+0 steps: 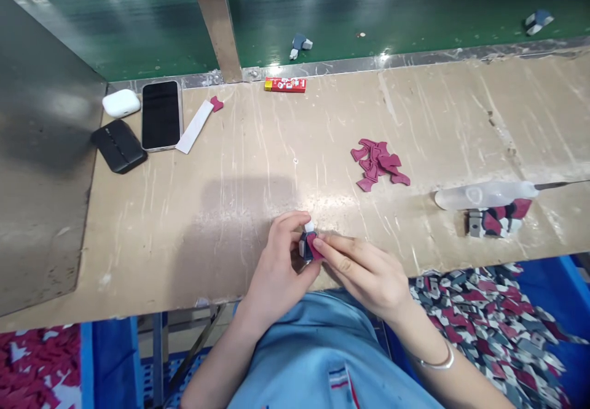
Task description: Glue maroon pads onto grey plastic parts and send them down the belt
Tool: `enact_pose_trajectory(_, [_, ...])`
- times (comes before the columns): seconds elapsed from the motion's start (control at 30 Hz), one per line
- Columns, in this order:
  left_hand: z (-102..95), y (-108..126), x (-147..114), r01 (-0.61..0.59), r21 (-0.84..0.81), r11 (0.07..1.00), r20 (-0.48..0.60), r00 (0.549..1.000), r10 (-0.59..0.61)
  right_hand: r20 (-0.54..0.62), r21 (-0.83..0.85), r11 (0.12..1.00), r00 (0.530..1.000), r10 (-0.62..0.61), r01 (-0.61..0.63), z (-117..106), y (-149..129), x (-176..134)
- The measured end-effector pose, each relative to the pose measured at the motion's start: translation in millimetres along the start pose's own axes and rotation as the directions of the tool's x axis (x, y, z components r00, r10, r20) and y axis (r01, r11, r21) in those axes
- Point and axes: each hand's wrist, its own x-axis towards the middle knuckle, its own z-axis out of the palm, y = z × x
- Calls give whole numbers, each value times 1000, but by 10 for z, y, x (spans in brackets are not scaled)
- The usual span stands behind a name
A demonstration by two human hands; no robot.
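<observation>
Above the table's front edge, my left hand [281,258] grips a small dark blue and white plastic part [303,246] between thumb and fingers. My right hand [369,268] pinches a maroon plastic piece [314,246] against the face of that part, its fingertips partly covering the piece. Whether the two are joined I cannot tell. A loose pile of maroon pieces [378,162] lies on the table up and to the right of my hands. Further right, a translucent squeeze bottle [483,195] with a thin dark tip rests against several assembled parts [498,222].
At the left lie a white earbud case [121,103], a black box-like device [118,146], a phone [161,116] and a white strip [195,128]. A red lighter-shaped item [286,85] sits near the green belt [391,10]. Blue bins [110,360] of parts stand below the table.
</observation>
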Motion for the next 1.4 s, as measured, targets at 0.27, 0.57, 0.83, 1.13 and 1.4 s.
enact_pose_trajectory(0.27, [-1, 9, -9, -7, 18, 1000, -16, 1000, 8, -17, -9, 1000, 1000, -11, 11, 1, 29, -34])
enact_pose_trajectory(0.57, [34, -30, -33, -65, 7, 998, -71, 995, 65, 28, 92, 994, 998, 61, -64, 35, 31, 0])
enact_pose_trajectory(0.83, [19, 68, -62, 76, -480, 874, -24, 995, -100, 11, 143, 983, 994, 112, -113, 27, 3, 47])
enact_pose_trajectory(1.13, [-29, 129, -14, 10, -578, 816, -92, 993, -76, 94, 625, 661, 881, 465, -415, 59, -11, 219])
enact_pose_trajectory(1.4, [13, 197, -19, -74, -462, 884, -229, 973, -38, 142, 794, 437, 828, 543, -422, 187, -48, 330])
